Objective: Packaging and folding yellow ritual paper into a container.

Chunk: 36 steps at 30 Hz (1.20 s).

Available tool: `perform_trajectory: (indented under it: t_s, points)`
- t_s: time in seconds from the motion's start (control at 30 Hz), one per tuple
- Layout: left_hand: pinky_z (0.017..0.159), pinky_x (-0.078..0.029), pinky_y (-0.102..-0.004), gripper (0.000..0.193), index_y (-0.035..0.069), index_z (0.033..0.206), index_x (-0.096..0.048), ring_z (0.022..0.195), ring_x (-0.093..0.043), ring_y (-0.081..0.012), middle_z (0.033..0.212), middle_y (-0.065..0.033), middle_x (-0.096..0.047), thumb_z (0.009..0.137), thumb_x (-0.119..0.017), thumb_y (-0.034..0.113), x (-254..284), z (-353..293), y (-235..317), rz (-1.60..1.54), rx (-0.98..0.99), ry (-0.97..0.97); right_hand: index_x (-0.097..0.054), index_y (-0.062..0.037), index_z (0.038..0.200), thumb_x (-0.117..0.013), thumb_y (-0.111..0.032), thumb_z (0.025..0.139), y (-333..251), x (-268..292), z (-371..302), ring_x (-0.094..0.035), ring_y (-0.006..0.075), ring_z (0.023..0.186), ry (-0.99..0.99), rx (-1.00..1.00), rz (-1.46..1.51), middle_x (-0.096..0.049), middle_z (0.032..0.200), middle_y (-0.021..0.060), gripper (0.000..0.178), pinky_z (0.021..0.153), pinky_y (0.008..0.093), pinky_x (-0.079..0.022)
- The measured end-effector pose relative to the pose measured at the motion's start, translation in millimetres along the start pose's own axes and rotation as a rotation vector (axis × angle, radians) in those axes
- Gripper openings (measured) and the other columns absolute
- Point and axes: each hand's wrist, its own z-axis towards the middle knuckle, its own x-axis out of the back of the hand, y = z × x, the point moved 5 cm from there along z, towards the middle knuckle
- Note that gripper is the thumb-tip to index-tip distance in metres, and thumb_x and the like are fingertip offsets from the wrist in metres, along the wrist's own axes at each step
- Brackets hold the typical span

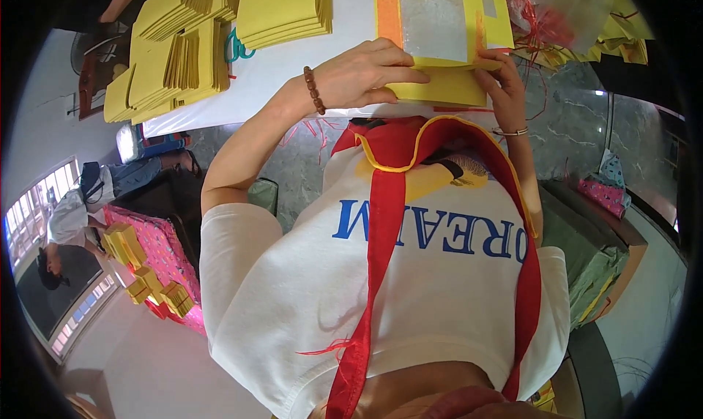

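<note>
A yellow paper sheet [447, 91] lies at the table's near edge, its near part folded up. On it is a silver-grey square [433, 25] with orange strips along its left and right sides. My left hand [366, 73], a brown bead bracelet on its wrist, holds the left part of the fold between fingers and thumb. With thumb and fingers closed, my right hand [505, 82] pinches the right end of the fold. A thin bangle [511, 132] circles the right wrist.
Stacks of folded yellow paper [282, 13] cover the table's left side, beside teal scissor handles [238, 47]. Clear plastic bags with red ties [556, 13] lie at the far right. Another person [69, 218] is at the left, near a pink patterned cloth [157, 251] bearing yellow bundles.
</note>
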Motion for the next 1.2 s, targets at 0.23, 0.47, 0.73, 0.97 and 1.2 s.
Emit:
perform_trajectory:
  t_s: [0.23, 0.47, 0.73, 0.97, 1.2]
  points:
    - [0.072, -0.049, -0.0338, 0.019, 0.005, 0.097, -0.057, 0.089, -0.056, -0.0266, 0.105, -0.0116, -0.054, 0.079, -0.054, 0.008, 1.3, 0.2, 2.0, 0.147, -0.038, 0.023, -0.06, -0.002, 0.098, -0.06, -0.006, 0.078, -2.9, 3.3, -1.1, -0.052, 0.0129, 0.098, -0.031, 0.006, -0.009, -0.051, 0.111, 0.0047, 0.02, 0.081, 0.0256, -0.044]
    - [0.063, -0.05, -0.0315, 0.009, 0.004, 0.088, -0.048, 0.068, -0.06, -0.0251, 0.107, -0.0117, -0.055, 0.08, -0.051, 0.008, 11.5, 0.7, -5.3, -0.075, 0.14, 0.145, -0.059, -0.0058, 0.102, -0.063, -0.006, 0.073, -15.8, 2.9, -4.5, -0.049, 0.0172, 0.106, -0.095, 0.143, -0.04, -0.05, 0.114, 0.0063, 0.029, 0.086, 0.0283, -0.041]
    - [0.077, -0.045, -0.0337, 0.032, 0.007, 0.108, -0.05, 0.093, -0.055, -0.0272, 0.115, -0.0135, -0.051, 0.079, -0.061, 0.014, 13.0, -3.4, -14.5, -0.179, 0.247, 0.196, -0.057, -0.0033, 0.098, -0.058, -0.001, 0.079, -4.4, -2.5, -0.6, -0.052, 0.0158, 0.096, 0.03, 0.129, -0.092, -0.051, 0.11, 0.0061, 0.019, 0.08, 0.0264, -0.043]
    - [0.087, -0.037, -0.0368, 0.049, 0.012, 0.117, -0.053, 0.105, -0.046, -0.0282, 0.119, -0.009, -0.049, 0.069, -0.052, 0.004, -6.7, -10.0, -38.7, 0.37, 0.177, 0.337, -0.057, -0.0037, 0.097, -0.061, -0.003, 0.077, -1.7, 0.0, -1.0, -0.052, 0.0191, 0.098, 0.008, 0.158, -0.104, -0.051, 0.111, 0.0075, 0.021, 0.083, 0.0282, -0.042]
    - [0.079, -0.04, -0.0341, 0.046, 0.013, 0.112, -0.056, 0.096, -0.05, -0.0245, 0.111, -0.0073, -0.055, 0.069, -0.049, 0.001, 6.1, -10.3, -4.3, 0.519, 0.09, 0.32, -0.059, -0.0101, 0.1, -0.067, -0.011, 0.069, -55.9, -5.3, -4.9, -0.048, 0.0293, 0.109, 0.119, 0.525, -0.536, -0.053, 0.115, 0.0089, 0.032, 0.09, 0.0385, -0.035]
